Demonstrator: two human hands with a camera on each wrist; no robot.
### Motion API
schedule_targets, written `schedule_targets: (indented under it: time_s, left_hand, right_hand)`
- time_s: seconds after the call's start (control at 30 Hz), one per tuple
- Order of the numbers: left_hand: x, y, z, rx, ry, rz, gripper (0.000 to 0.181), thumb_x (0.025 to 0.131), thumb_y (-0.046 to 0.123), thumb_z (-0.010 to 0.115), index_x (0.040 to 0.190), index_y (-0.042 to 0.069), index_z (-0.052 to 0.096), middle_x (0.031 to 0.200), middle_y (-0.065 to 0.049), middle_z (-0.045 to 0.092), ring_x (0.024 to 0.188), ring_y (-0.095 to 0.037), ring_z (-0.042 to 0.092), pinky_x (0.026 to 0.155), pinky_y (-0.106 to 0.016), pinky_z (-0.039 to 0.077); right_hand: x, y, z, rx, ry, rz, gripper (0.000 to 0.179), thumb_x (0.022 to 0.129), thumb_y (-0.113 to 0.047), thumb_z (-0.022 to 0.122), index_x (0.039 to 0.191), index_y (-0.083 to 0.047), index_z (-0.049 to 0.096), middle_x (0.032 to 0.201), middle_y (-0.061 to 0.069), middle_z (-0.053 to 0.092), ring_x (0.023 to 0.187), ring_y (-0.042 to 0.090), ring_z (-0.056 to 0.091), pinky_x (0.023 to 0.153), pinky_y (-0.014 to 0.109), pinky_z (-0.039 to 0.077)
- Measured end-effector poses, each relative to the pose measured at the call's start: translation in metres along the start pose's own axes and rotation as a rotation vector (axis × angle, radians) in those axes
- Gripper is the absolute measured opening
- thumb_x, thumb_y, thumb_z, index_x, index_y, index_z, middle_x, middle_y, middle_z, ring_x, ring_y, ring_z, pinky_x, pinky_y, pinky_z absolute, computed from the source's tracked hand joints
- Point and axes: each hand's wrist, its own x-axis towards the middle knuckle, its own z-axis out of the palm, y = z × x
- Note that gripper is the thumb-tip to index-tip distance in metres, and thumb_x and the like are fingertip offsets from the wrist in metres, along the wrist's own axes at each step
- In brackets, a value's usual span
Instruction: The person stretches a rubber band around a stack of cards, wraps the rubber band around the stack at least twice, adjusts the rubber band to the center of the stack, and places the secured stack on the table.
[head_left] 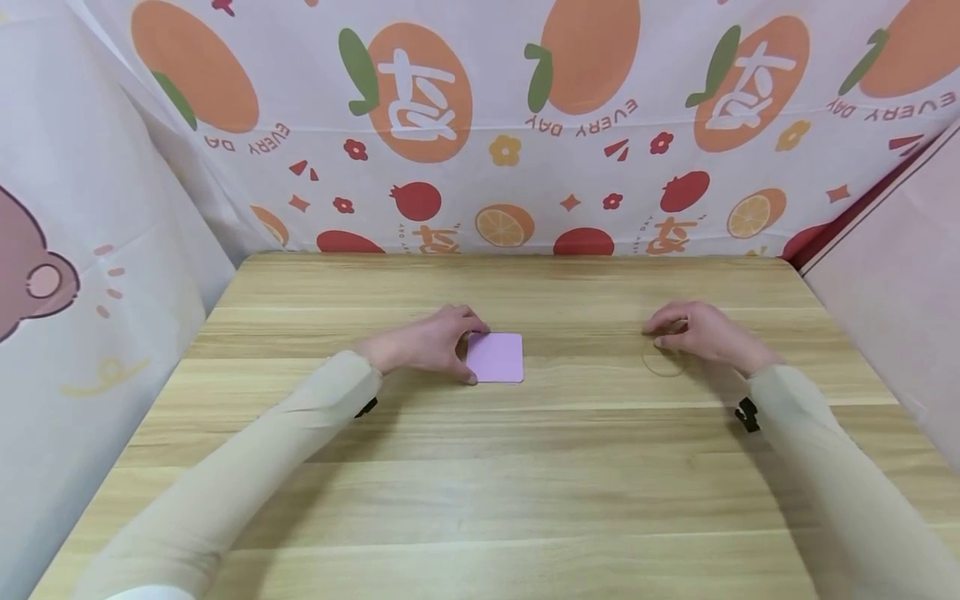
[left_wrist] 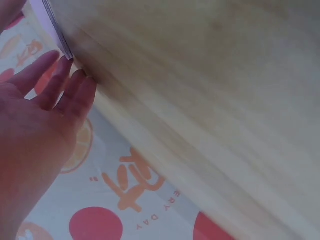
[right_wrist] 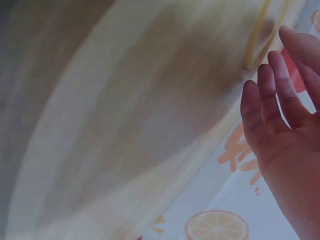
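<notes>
A lilac square pad (head_left: 495,358), looking like a thin stack of square sheets or cards, lies flat on the wooden table. My left hand (head_left: 437,342) holds it at its left side, thumb at the near corner and fingertips at the far one. The left wrist view shows the layered edge of the pad (left_wrist: 59,31) against the fingertips. Further right, a thin yellow rubber band (head_left: 663,372) forms a loop on the wood. Relaxed fingers of my right hand (head_left: 701,336) hover right at its far side, thumb and forefinger apart; the hand partly hides the loop.
The wooden table (head_left: 465,483) ends at the back against a white curtain (head_left: 525,167) printed with fruit. Another white cloth (head_left: 112,208) hangs at the left, and a pale panel (head_left: 892,275) borders the right side.
</notes>
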Motion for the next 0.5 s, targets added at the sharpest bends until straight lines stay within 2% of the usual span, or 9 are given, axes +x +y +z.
schedule_targets:
  time_s: [0.13,0.37,0.5]
  left_hand:
    - [0.001,0.003,0.002,-0.004,-0.012,-0.006,0.075,0.073,0.029,0.087,0.137,0.006,0.054,0.125,-0.009,0.050,0.109,-0.023,0.046,0.093,-0.036,0.044]
    - [0.007,0.008,0.001,-0.141,-0.073,-0.073,0.078,0.073,0.015,0.087,0.138,0.008,0.045,0.125,-0.014,0.044,0.106,-0.025,0.049,0.091,-0.034,0.045]
    - [0.010,0.011,0.000,-0.148,-0.084,-0.079,0.079,0.072,0.013,0.088,0.136,0.010,0.043,0.124,-0.014,0.044,0.108,-0.026,0.047,0.093,-0.036,0.043]
  right_hand:
    - [0.000,0.003,0.002,0.003,0.014,0.002,0.021,0.088,-0.005,0.074,0.107,-0.013,0.075,0.107,0.003,0.069,0.100,0.021,0.062,0.086,0.036,0.051]
    - [-0.001,0.006,0.002,0.033,0.012,0.024,0.019,0.088,-0.009,0.074,0.107,-0.012,0.075,0.107,0.004,0.068,0.099,0.020,0.060,0.084,0.025,0.048]
    - [-0.001,0.007,0.002,0.033,0.009,0.038,0.016,0.088,-0.011,0.075,0.105,-0.013,0.075,0.106,0.004,0.068,0.097,0.021,0.060,0.082,0.022,0.047]
